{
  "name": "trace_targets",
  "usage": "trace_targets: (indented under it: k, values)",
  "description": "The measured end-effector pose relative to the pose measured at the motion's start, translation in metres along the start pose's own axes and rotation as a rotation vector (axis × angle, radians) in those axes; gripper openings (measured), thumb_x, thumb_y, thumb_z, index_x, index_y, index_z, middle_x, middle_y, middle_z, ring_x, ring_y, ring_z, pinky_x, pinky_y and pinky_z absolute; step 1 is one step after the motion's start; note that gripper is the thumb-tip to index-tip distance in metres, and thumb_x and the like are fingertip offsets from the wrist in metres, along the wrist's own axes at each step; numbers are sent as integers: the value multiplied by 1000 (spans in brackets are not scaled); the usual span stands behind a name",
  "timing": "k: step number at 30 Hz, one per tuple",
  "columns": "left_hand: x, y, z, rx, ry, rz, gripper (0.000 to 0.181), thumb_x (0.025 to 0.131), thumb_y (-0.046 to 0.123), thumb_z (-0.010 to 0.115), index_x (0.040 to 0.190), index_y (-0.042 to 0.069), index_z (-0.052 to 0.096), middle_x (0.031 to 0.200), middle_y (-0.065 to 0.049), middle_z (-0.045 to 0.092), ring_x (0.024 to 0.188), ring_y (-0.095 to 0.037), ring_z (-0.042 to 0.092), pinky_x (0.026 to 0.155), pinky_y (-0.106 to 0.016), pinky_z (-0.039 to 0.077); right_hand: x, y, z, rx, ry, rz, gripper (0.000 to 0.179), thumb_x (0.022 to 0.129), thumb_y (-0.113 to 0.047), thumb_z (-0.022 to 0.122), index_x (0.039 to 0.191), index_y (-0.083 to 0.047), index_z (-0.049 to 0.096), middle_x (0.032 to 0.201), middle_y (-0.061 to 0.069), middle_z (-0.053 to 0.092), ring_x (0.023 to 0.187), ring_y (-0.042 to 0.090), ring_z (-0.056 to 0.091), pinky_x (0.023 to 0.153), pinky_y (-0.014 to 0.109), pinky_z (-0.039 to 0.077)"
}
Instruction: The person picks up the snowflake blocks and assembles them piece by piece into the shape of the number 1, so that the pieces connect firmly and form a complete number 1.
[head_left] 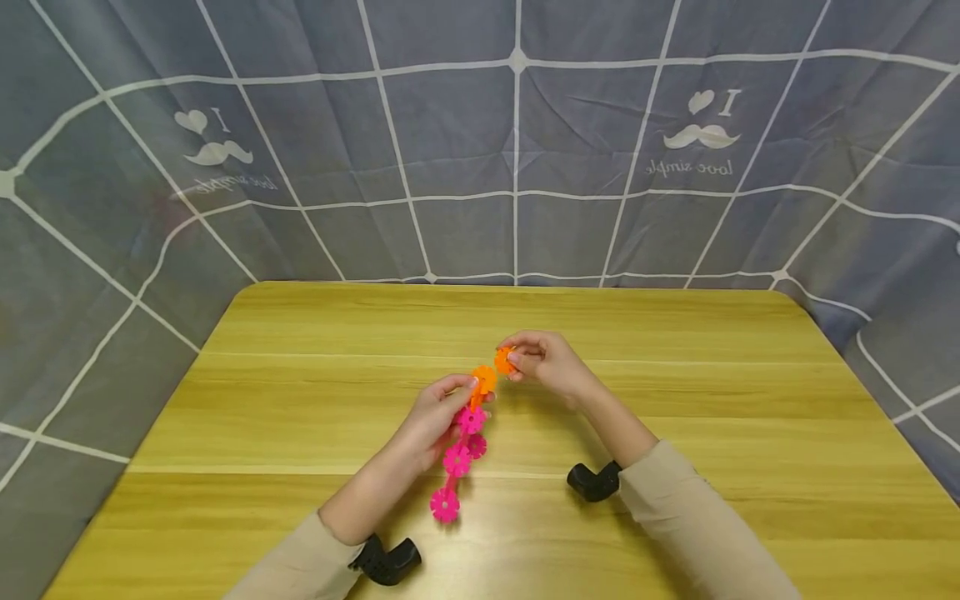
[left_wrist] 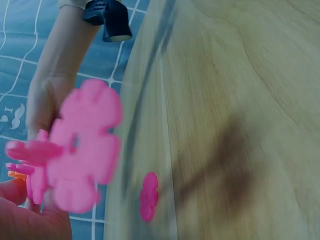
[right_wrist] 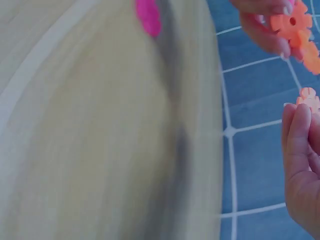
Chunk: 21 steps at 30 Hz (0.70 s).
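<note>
My left hand [head_left: 440, 410] grips a chain of notched flower-shaped building discs near its upper end. The chain's top is an orange disc [head_left: 483, 380], and below it hang several pink discs [head_left: 457, 460]. In the left wrist view the chain's pink end disc [left_wrist: 87, 145] looms large near the camera. Between thumb and fingers my right hand [head_left: 547, 364] pinches another orange disc [head_left: 505, 360], just right of the chain's top with a small gap between them. In the right wrist view the pinched orange disc [right_wrist: 308, 99] is partly hidden by fingers.
A separate pink disc [left_wrist: 149, 197] appears to lie on the wooden table [head_left: 300, 433] behind the chain. Black wrist devices [head_left: 386, 561] sit at both sleeves. A grey curtain [head_left: 465, 150] with white lines stands behind the table.
</note>
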<state>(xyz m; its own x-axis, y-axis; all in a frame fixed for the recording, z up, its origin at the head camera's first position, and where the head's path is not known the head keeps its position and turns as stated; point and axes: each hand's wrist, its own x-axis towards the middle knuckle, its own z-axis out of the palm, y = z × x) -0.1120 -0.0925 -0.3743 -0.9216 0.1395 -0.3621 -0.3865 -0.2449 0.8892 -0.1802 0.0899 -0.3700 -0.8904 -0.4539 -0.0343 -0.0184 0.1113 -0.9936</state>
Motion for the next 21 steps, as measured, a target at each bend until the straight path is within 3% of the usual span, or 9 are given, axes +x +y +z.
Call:
trace_targets:
  k: [3, 8, 15, 21]
  values:
    - [0, 0, 3, 7, -17, 14, 23, 98, 10, 47, 113, -6, 55, 99, -21, 66, 74, -15, 67, 64, -20, 54, -2, -8, 1, 14, 1, -45, 23, 92, 4, 52, 113, 14, 56, 91, 12, 64, 70, 14, 62, 79, 46, 52]
    - [-2, 0, 5, 14, -20, 31, 23, 98, 9, 47, 111, -7, 56, 90, -14, 68, 73, -13, 65, 62, -18, 53, -5, -16, 5, 11, -10, -63, 24, 92, 4, 53, 114, 12, 57, 92, 11, 63, 70, 14, 61, 76, 41, 54]
    - [-8, 1, 9, 16, -45, 40, 21, 98, 7, 46, 109, -9, 55, 98, -20, 67, 69, -10, 63, 63, -17, 52, -10, -15, 4, -17, -54, -91, 22, 92, 5, 52, 112, 12, 56, 88, 11, 63, 66, 12, 60, 68, 28, 55]
    - [-14, 0, 11, -9, -26, -3, 23, 98, 7, 46, 112, -10, 53, 106, -23, 64, 63, -12, 64, 57, -18, 51, -13, -14, 8, -85, -99, -196, 18, 90, 9, 52, 107, 13, 58, 79, 12, 63, 61, 11, 57, 62, 27, 55]
